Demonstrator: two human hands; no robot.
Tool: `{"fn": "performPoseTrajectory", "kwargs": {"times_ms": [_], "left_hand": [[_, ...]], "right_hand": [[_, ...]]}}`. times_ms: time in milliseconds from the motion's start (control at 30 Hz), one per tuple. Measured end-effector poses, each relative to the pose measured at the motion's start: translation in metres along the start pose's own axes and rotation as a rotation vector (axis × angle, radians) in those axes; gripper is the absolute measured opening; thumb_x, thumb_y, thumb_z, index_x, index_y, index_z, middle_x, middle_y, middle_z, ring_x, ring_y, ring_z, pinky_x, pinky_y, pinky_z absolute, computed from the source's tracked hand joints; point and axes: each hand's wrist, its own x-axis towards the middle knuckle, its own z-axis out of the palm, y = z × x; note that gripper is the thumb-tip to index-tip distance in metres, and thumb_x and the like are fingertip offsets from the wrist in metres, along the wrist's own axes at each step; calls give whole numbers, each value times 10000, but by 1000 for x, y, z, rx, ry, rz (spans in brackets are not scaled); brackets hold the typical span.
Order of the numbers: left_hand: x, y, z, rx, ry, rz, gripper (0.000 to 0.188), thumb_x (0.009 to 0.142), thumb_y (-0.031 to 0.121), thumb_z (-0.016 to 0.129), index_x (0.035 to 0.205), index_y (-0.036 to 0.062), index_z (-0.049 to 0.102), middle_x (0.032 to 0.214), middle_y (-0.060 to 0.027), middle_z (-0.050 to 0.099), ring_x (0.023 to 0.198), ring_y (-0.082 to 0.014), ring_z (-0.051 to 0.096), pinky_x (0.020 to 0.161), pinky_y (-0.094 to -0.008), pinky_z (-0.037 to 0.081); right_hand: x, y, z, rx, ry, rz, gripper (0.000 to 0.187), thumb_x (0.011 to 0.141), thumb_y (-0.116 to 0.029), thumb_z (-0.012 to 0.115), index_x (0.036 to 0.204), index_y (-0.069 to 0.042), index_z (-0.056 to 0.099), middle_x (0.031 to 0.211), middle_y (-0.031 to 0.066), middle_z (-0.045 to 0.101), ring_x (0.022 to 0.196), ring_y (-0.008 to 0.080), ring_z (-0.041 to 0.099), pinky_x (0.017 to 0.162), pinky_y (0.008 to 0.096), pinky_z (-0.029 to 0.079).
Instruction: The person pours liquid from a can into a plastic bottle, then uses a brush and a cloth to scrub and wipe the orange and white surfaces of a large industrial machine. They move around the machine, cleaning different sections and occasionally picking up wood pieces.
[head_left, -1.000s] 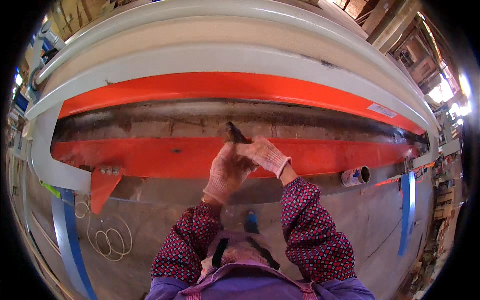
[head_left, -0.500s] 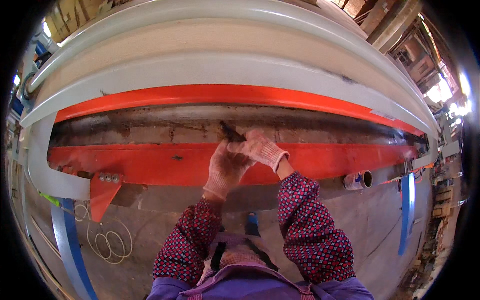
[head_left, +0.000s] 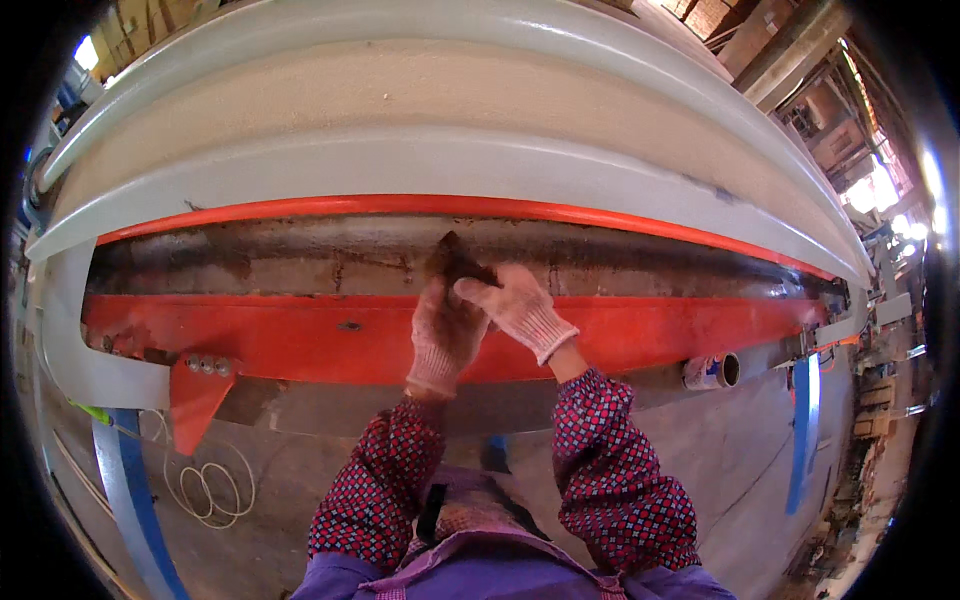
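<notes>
Head view, gloved hands [head_left: 480, 320], rusty channel [head_left: 300, 262], workshop floor [head_left: 700, 450]

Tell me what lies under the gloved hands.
Both gloved hands, left hand and right hand, grip a dark brush over the rusty channel and orange beam. The brush's handle is hidden.

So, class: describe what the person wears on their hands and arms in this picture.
The left hand and the right hand each wear a whitish knitted work glove with a ribbed cuff. Both forearms are covered by long dark red sleeves with a small, pale diamond-like pattern, over a purple garment.
</notes>
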Motion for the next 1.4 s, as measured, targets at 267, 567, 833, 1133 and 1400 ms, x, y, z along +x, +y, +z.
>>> {"fn": "performPoseTrajectory", "kwargs": {"times_ms": [267, 567, 833, 1133, 1400], "left_hand": [[11, 1, -66, 432, -11, 49, 247, 921, 147, 583, 1149, 56, 563, 1090, -65, 643, 955, -181, 622, 841, -337, 510], [-64, 105, 11, 1889, 303, 608, 295, 904, 165, 625, 1164, 29, 597, 980, -101, 671, 926, -194, 635, 807, -299, 508], [6, 169, 27, 3024, -260, 314, 459, 784, 153, 632, 1239, 154, 567, 1235, -63, 595, 1128, -288, 576, 903, -439, 510], [42, 174, 30, 3054, -432, -156, 398, 721, 220, 640, 1114, 154, 630, 1057, -106, 665, 1007, -316, 635, 828, -440, 529], [47, 164, 35, 2768, -2, -257, 356, 721, 365, 663, 956, 98, 675, 792, -125, 687, 757, -293, 669, 648, -402, 522]], "right_hand": [[-45, -1, -8, -15, 17, 125, 593, 824, -592, 607, 908, -8, 677, 760, 201, 648, 814, 364, 646, 723, 453, 466], [-77, 37, -22, -128, 19, 237, 535, 835, -534, 623, 955, -16, 676, 814, 212, 654, 845, 368, 643, 712, 446, 469], [-79, 31, 5, -95, 77, 24, 373, 821, -366, 688, 887, 1, 675, 682, 168, 598, 686, 284, 629, 625, 386, 467], [-97, 24, 16, -35, 64, 157, 387, 824, -384, 695, 959, -21, 701, 752, 150, 658, 727, 237, 645, 666, 361, 489], [-101, 23, 28, -21, -50, 247, 461, 862, -481, 627, 1083, -80, 689, 935, 192, 690, 950, 337, 660, 813, 419, 498]]}}
